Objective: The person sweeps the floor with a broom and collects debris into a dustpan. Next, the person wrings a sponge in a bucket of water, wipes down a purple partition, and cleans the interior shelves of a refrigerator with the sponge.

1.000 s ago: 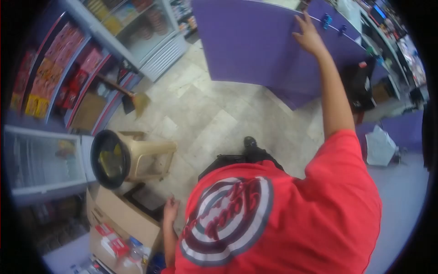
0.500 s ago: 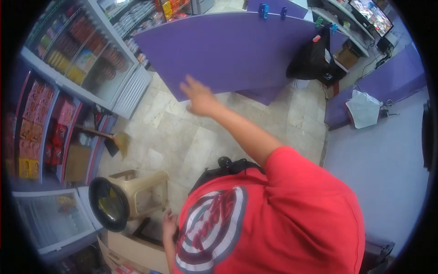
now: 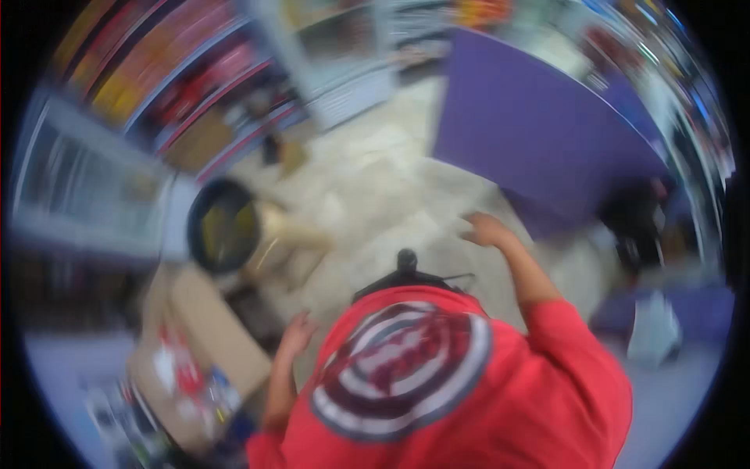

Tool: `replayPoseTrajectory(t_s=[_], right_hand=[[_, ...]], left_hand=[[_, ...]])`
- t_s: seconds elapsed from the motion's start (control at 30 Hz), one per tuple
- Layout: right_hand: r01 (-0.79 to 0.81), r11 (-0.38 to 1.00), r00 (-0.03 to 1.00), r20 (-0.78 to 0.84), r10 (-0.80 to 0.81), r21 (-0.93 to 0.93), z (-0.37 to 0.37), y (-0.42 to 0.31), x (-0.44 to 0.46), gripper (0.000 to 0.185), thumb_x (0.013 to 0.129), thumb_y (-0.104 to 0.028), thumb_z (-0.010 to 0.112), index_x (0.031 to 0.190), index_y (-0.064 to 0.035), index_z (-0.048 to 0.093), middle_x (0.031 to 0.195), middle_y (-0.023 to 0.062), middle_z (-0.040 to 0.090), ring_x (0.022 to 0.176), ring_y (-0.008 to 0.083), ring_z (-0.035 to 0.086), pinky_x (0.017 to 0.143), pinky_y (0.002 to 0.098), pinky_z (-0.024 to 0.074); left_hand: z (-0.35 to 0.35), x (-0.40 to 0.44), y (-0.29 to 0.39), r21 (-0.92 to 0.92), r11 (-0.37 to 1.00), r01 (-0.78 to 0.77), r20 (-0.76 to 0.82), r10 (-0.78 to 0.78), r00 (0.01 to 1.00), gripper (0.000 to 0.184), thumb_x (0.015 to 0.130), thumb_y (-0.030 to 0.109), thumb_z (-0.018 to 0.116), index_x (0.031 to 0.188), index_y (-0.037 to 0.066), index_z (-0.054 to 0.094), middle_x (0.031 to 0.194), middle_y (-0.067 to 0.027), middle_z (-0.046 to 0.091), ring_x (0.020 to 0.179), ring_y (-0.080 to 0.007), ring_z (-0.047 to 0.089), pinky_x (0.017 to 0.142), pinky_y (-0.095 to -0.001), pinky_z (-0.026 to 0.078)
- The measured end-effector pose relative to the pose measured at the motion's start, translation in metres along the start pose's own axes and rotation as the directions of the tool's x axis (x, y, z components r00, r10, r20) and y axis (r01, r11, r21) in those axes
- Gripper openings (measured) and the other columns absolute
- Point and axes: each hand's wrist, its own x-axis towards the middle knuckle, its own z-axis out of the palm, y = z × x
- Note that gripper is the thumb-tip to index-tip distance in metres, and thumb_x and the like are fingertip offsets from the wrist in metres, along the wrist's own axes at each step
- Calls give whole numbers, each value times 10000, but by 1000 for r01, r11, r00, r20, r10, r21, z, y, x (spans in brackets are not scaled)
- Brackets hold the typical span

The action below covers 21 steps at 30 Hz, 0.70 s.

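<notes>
Right hand [image 3: 486,230] first, in the head view: it hangs out over the floor [image 3: 367,184], fingers held loosely apart, nothing in them. Ahead of it and to its right stands the purple panel [image 3: 539,129], the thing nearest to it, with floor showing between; the dark bag [image 3: 633,223] is further to its right.

Left hand [image 3: 297,336], beside the red shirt [image 3: 437,301], is bare too, its fingers a little spread as far as the blur lets one judge. Just to its left is the open carton [image 3: 223,324], with red and white packs [image 3: 183,371] inside. Ahead of that hand, slightly left, stands the stool [image 3: 272,242], bearing the black basin [image 3: 224,188].

For good handling, both hands are best kept loose and close in, so that the left one clears the carton's flap and the stool's legs; a knock there could tip the basin. On the other side, the panel's edge deserves a flat palm rather than trailing fingertips.
</notes>
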Motion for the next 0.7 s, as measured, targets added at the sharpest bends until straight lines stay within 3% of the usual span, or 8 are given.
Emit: replayPoseTrajectory(t_s=[0.07, 0.17, 0.27, 0.4, 0.53, 0.6, 0.63, 0.7], right_hand=[[114, 989, 993, 1, -115, 92, 2, -42, 21, 540, 771, -315, 654, 1217, -29, 550, 1186, 183, 582, 1082, 333, 557, 923, 394, 443], [231, 962, 971, 31, -237, 146, 1, -119, 75, 470, 791, -270, 640, 1183, -20, 570, 1117, 177, 617, 986, 319, 606, 856, 369, 479], [422, 881, 902, 5, -433, 213, -4, -193, 123, 401, 815, -249, 617, 1147, -26, 594, 1051, 173, 639, 914, 299, 629, 798, 361, 495], [650, 714, 740, -4, -672, 259, -5, -321, 190, 305, 835, -240, 588, 1058, -36, 628, 937, 158, 654, 862, 313, 620, 768, 384, 490], [822, 568, 569, -21, -822, 34, 27, -450, 296, 268, 807, -210, 522, 1001, -73, 647, 875, 144, 651, 830, 320, 597, 751, 409, 487], [825, 543, 549, -7, -836, -157, 60, -505, 348, 246, 790, -196, 505, 953, -99, 661, 870, 126, 659, 857, 306, 593, 757, 398, 486], [828, 544, 551, 13, -834, -137, 80, -527, 371, 246, 790, -196, 505, 953, -99, 661, 870, 126, 659, 857, 306, 593, 757, 398, 486], [820, 379, 482, 163, -861, -429, 107, -564, 415, 192, 810, -204, 502, 874, -109, 656, 887, 99, 662, 896, 298, 587, 762, 411, 479]], left_hand=[[-15, -18, 7, 49, 998, -39, -110, 44, 993, 571, 836, 317, 620, 1295, 18, 460, 1241, -222, 528, 1118, -333, 534, 939, -379, 428], [-44, -27, 10, -120, 993, 22, -245, -51, 968, 541, 845, 314, 619, 1293, 51, 470, 1236, -201, 539, 1112, -307, 547, 928, -365, 437], [-55, -19, 2, -136, 988, -73, -428, 8, 904, 491, 836, 275, 644, 1257, 63, 508, 1145, -181, 590, 1019, -256, 594, 857, -348, 464], [-88, -9, 12, -174, 979, -107, -510, 3, 860, 453, 847, 257, 635, 1244, 69, 524, 1127, -153, 596, 980, -230, 598, 825, -323, 465], [-144, 18, 23, -241, 970, -32, -573, -116, 811, 404, 849, 206, 635, 1219, 72, 547, 1086, -126, 605, 940, -210, 596, 789, -297, 462], [-168, 41, 21, -278, 960, -16, -599, -161, 784, 391, 847, 183, 634, 1212, 69, 552, 1071, -119, 606, 931, -200, 594, 780, -293, 461], [-175, 49, 19, -305, 952, -11, -607, -186, 772, 379, 845, 159, 633, 1205, 67, 557, 1056, -112, 607, 922, -190, 593, 771, -288, 460], [-197, 67, 23, -347, 938, 1, -613, -227, 757, 367, 844, 136, 632, 1197, 65, 562, 1042, -105, 608, 913, -180, 591, 762, -283, 459]])
